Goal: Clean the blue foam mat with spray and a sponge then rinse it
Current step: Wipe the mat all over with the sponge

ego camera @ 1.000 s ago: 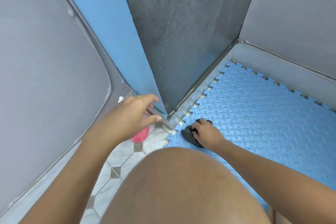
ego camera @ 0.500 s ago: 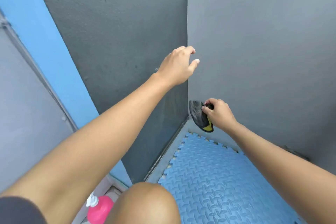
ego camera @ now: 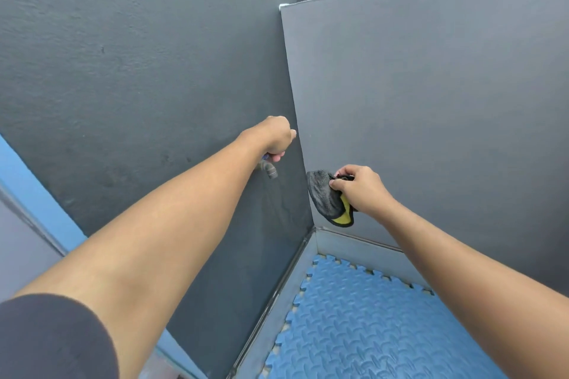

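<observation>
The left hand (ego camera: pixel 277 137) curls its fingers around a tap (ego camera: pixel 268 170) on the dark wall (ego camera: pixel 138 71). The right hand (ego camera: pixel 360 191) pinches the sponge (ego camera: pixel 323 197) above the blue foam mat (ego camera: pixel 369 332).

Embossed matt foam mat (ego camera: pixel 369 326), fuzzy grey cloth sponge (ego camera: pixel 324 197), dull metal tap (ego camera: pixel 268 170), rough matt painted wall (ego camera: pixel 138 71)

My one camera rides on my head, wide-angle, facing forward and down into the wall corner (ego camera: pixel 295 101) at 12 o'clock, my arms (ego camera: pixel 184 224) filling the near foreground, the blue mat (ego camera: pixel 369 332) at 5 o'clock.
</observation>
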Action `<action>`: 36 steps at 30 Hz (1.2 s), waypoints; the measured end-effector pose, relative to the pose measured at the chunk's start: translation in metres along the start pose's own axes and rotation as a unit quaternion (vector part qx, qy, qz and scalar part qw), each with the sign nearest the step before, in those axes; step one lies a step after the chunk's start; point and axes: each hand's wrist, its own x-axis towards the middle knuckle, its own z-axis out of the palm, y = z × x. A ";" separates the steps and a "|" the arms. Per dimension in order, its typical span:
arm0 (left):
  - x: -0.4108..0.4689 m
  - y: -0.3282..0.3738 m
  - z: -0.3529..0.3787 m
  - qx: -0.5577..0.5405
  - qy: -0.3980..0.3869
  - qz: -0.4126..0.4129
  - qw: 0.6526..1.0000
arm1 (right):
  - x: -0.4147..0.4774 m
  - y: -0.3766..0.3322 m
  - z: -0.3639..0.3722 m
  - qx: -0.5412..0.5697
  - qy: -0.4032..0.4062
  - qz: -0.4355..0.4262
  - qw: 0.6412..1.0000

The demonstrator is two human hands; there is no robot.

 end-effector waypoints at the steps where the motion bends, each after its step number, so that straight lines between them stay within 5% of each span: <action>1: 0.000 -0.002 0.001 -0.020 0.001 0.019 1.000 | 0.000 0.003 0.000 -0.002 -0.002 0.004 1.000; 9: -0.003 -0.004 0.004 -0.056 -0.010 0.126 0.990 | -0.010 0.000 -0.002 0.007 -0.019 -0.011 1.000; 23: 0.011 -0.003 0.002 -0.070 -0.010 0.137 0.988 | -0.011 -0.015 0.005 -0.019 -0.031 -0.017 0.999; 31: 0.014 -0.001 0.004 -0.058 0.005 0.123 0.991 | -0.016 -0.009 0.007 -0.022 -0.045 -0.006 0.999; 36: 0.022 0.000 0.006 0.064 0.081 0.023 0.994 | -0.021 -0.003 0.011 -0.019 -0.058 -0.002 0.998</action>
